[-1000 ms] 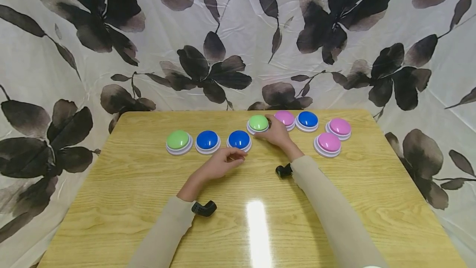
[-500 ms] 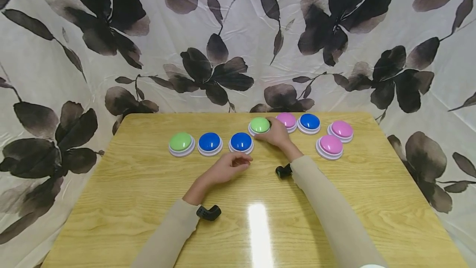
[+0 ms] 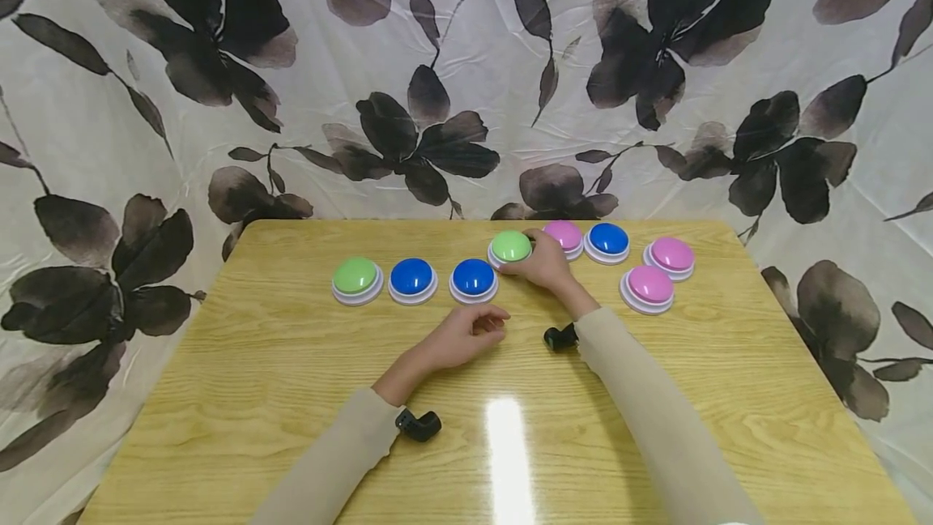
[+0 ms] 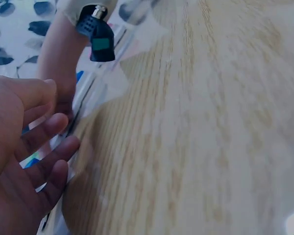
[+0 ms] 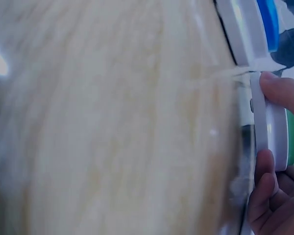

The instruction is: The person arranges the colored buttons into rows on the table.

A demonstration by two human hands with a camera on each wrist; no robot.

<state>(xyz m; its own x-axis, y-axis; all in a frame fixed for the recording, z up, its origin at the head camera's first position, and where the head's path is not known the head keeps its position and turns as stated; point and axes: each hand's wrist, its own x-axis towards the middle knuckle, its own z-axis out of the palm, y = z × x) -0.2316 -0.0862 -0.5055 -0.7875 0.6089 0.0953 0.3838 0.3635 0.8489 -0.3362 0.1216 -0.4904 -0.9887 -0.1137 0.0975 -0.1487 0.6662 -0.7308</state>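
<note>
Your right hand (image 3: 541, 262) has its grip clamped on the sides of the green button (image 3: 510, 246), likely to avoid pressing its top, beside a blue button (image 3: 474, 276) on the table (image 3: 291, 395), while your left hand (image 3: 462, 337) hangs loose and empty.

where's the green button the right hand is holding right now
In the head view, the green button is just right of centre near the table's far edge, between a blue button and a pink button, gripped by the right hand.

buttons (image 3: 510, 246): glossy plastic; tabletop (image 3: 255, 355): shiny wood grain; sleeves (image 3: 649, 399): matt cloth
</note>
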